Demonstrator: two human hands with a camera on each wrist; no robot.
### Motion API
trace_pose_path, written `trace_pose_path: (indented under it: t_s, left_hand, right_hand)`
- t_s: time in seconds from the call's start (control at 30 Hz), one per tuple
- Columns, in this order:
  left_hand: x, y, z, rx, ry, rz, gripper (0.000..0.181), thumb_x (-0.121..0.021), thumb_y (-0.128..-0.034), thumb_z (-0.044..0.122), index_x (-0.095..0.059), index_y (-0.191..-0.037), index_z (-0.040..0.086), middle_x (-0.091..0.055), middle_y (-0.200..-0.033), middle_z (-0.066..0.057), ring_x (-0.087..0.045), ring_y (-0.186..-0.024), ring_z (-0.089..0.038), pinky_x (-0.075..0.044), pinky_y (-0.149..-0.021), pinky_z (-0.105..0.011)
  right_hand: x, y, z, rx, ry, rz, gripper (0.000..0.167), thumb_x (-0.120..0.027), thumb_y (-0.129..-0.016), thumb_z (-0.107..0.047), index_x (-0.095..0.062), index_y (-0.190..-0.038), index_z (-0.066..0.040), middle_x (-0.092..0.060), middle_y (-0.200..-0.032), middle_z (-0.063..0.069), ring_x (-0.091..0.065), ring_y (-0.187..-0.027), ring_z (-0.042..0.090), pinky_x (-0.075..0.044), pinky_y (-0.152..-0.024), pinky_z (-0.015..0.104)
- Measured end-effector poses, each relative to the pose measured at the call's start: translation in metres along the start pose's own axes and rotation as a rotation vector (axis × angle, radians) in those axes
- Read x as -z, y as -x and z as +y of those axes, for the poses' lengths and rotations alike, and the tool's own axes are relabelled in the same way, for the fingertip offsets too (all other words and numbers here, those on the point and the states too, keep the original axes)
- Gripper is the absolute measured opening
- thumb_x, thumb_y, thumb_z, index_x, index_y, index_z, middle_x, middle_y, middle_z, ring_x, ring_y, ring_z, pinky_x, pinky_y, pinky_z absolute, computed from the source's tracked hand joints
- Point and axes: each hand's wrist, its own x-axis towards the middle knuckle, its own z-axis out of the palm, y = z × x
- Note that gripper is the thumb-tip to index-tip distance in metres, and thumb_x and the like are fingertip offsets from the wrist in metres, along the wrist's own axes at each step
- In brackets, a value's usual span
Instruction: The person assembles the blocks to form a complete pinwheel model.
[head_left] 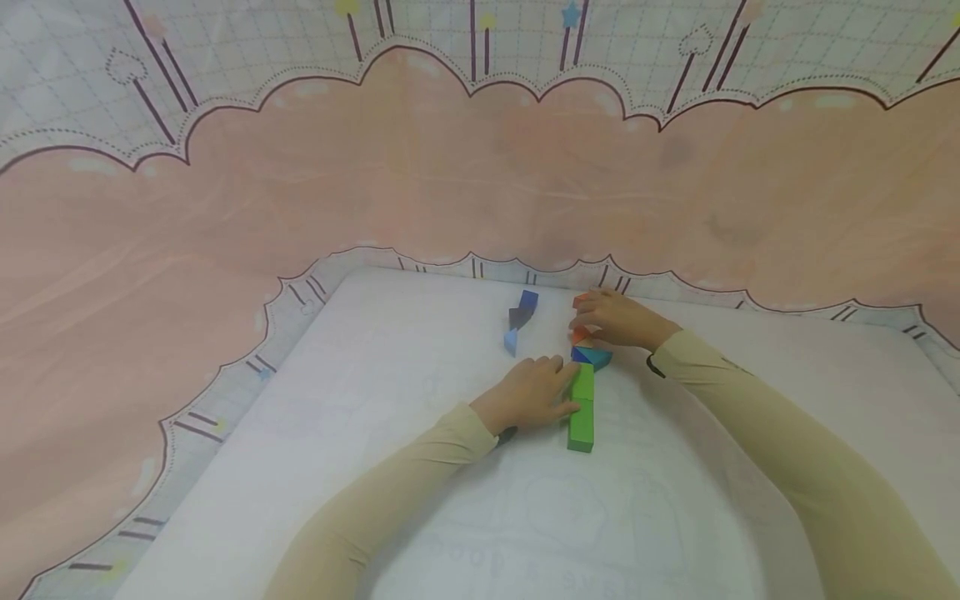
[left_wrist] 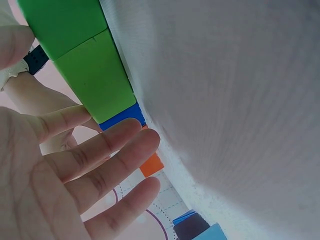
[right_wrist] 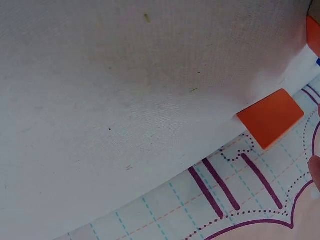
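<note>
- White flat tabletop: we see 2 smooth green rectangular blocks on it, end to end, long axis running away fr. us, far end toward small blue block.
- L hand: fingers spread, touching their L side.
- R hand nr smooth orange block; grip, can't tell.

High head view, close wrist views

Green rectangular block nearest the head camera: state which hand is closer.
Left. The left hand is at the left edge of the green rectangular block; the right hand is farther off, beyond it, near a four-sided orange block.
</note>
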Motion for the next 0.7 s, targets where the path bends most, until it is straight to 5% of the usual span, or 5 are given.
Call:
trace_pose_path:
  t_s: [0.7]
  left_hand:
    - [-0.0013,-0.0006,-0.001,0.002,0.008,-0.001,0.068,-0.045,-0.092,0.056,-0.034,-0.144,0.015,-0.055,-0.117,-0.004,-0.052,-0.092,-0.014,-0.047,-0.079,-0.028]
  right_hand:
    - [0.0034,0.0007,-0.0026,-0.044,-0.033,-0.031,0.025,-0.073,-0.078,-0.007,-0.071,-0.102,-0.012,-0.069,-0.111,0.008,-0.057,-0.116,0.029,-0.035,-0.104,0.057]
